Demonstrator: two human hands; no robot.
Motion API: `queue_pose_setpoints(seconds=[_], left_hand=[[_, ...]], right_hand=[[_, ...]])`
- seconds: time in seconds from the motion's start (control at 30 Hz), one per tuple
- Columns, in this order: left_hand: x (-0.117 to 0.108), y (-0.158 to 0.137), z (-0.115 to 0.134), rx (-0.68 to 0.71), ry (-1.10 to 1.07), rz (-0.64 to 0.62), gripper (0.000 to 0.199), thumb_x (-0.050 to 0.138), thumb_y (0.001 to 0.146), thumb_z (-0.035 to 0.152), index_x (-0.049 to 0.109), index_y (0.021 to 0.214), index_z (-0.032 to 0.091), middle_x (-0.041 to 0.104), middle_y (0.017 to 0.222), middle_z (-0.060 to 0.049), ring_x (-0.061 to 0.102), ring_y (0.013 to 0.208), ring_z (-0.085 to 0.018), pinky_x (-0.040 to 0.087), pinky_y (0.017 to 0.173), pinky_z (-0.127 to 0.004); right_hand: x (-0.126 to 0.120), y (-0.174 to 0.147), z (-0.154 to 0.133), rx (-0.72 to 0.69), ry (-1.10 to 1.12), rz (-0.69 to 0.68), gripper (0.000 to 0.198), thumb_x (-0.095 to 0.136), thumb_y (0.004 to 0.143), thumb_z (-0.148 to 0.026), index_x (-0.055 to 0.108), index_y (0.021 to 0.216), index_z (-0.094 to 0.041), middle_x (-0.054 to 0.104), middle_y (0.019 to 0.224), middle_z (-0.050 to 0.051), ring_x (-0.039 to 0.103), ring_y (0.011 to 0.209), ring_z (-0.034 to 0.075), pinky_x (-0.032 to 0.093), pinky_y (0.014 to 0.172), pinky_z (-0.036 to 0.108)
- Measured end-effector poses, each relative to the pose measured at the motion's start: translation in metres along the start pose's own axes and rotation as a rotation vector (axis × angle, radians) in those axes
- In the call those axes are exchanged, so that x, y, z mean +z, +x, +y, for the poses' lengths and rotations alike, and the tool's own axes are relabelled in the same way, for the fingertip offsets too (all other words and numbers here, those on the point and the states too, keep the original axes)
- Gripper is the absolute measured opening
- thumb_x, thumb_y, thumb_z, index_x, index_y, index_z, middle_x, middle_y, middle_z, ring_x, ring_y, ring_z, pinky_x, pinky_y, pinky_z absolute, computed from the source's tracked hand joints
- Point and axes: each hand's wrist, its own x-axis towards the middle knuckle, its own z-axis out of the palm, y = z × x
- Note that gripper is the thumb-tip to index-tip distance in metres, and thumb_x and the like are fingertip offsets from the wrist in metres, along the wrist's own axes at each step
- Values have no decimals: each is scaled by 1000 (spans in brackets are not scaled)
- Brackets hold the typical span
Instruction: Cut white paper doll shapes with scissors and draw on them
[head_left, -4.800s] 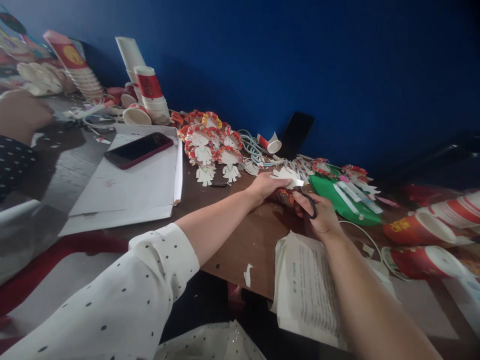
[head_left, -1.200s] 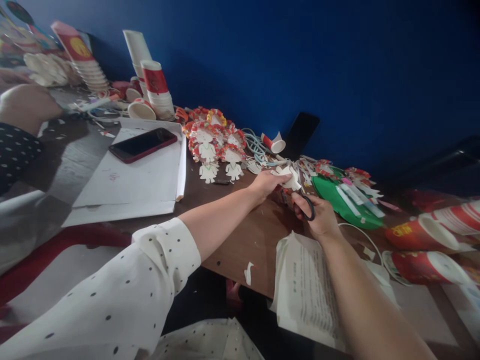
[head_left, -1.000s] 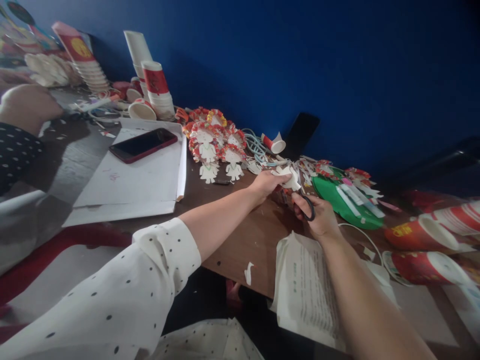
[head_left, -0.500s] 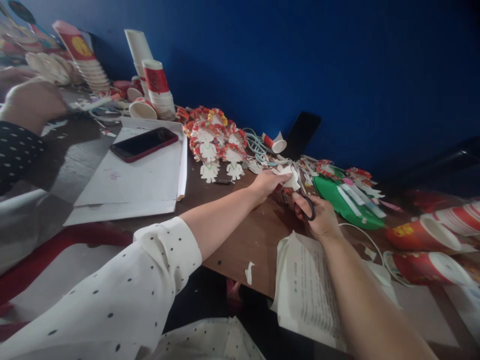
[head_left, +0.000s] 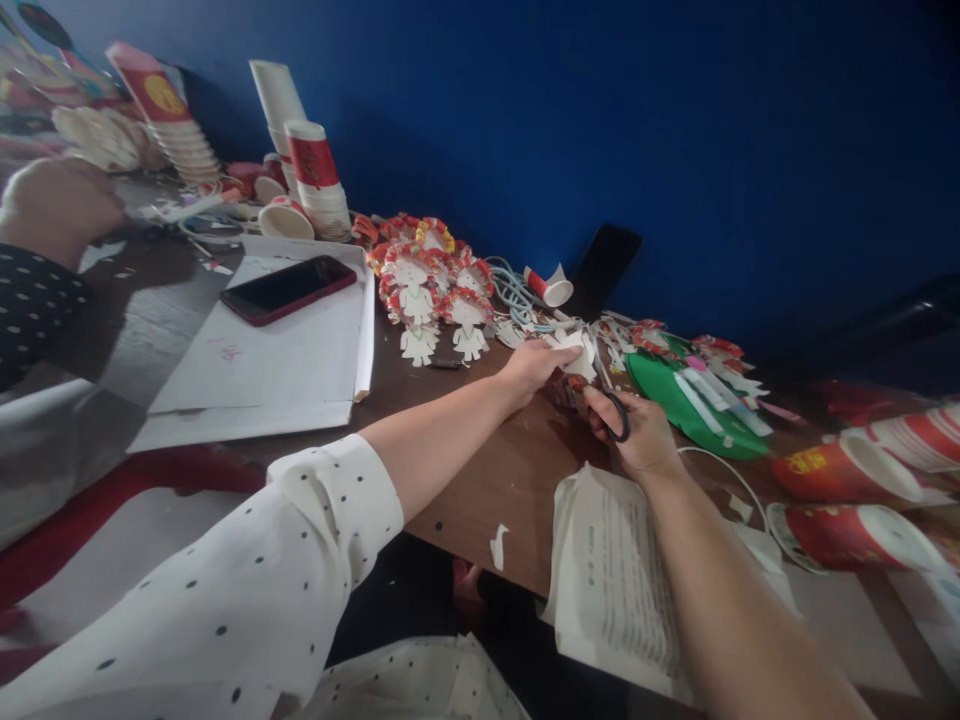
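My left hand [head_left: 538,368] pinches a small white paper piece [head_left: 581,362] above the brown table. Black-handled scissors [head_left: 619,418] are in my right hand [head_left: 639,432], with the fingers through the loops and the blades pointing up beside the paper. Whether the blades touch the paper I cannot tell. Left of my hands lie several white paper dolls [head_left: 469,322] with frilly red and orange edges around their heads. Paper scraps and a blue cable [head_left: 517,292] lie just behind the paper piece.
At left, a phone [head_left: 289,290] rests on a white box lid [head_left: 259,385]. Stacked paper cups [head_left: 319,185] stand behind it; more cups [head_left: 851,465] lie at right. A green disc [head_left: 675,405] carries pens. Another person's hand [head_left: 60,205] is at far left. A printed booklet [head_left: 615,580] overhangs the table edge.
The white paper piece and the scissors blades have shifted very slightly between my hands. The other person's hand at far left has moved a little to the left.
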Motion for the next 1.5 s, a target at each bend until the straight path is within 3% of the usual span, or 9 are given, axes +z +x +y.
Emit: queue_pose_setpoints(seconds=[0.5,0.67,0.83,0.93,1.03,1.23,1.5], left_hand=[[1,-4,3,6,-17,30,12,69,81,15,62,71,12,62,63,-1,56,55,-8,44,65,-23],[1,-9,7,-10,-67,27,16,67,80,12,57,68,12,61,60,-1,55,52,-8,44,62,-23],[-1,-7,6,-29,-122,-51,16,65,80,8,56,67,11,62,60,0,56,52,-7,45,61,-22],[1,-6,1,-26,-144,-106,10,66,79,6,60,71,9,64,65,-2,59,56,-7,47,65,-22],[2,-8,-4,-33,-123,-162,5,66,78,4,64,79,9,67,70,-3,62,60,-8,49,69,-23],[1,-11,-10,-96,-20,-291,23,74,70,6,66,92,9,71,81,-8,68,69,-15,56,74,-32],[2,-13,-5,-173,170,-286,11,69,74,5,67,84,10,69,70,-5,64,61,-11,53,65,-25]], right_hand=[[-2,1,4,40,-9,21,47,74,69,-62,64,61,-17,58,53,0,49,44,9,38,42,22],[-2,4,12,59,57,127,45,75,68,-60,69,73,-15,62,60,2,53,48,12,35,41,22],[-1,12,24,13,364,202,51,80,66,-49,71,106,-19,65,72,1,54,55,11,31,40,19],[-1,15,26,-28,483,169,51,82,65,-41,70,111,-21,66,80,0,52,56,9,35,44,20],[-2,16,26,-56,484,182,45,79,68,-37,69,110,-21,64,80,-2,50,55,8,37,48,21],[-6,18,28,-91,417,245,44,77,68,-37,68,108,-21,59,72,-4,46,53,9,38,49,23],[-9,19,31,-85,396,238,49,76,70,-40,67,114,-22,60,70,-3,51,56,12,42,53,25]])
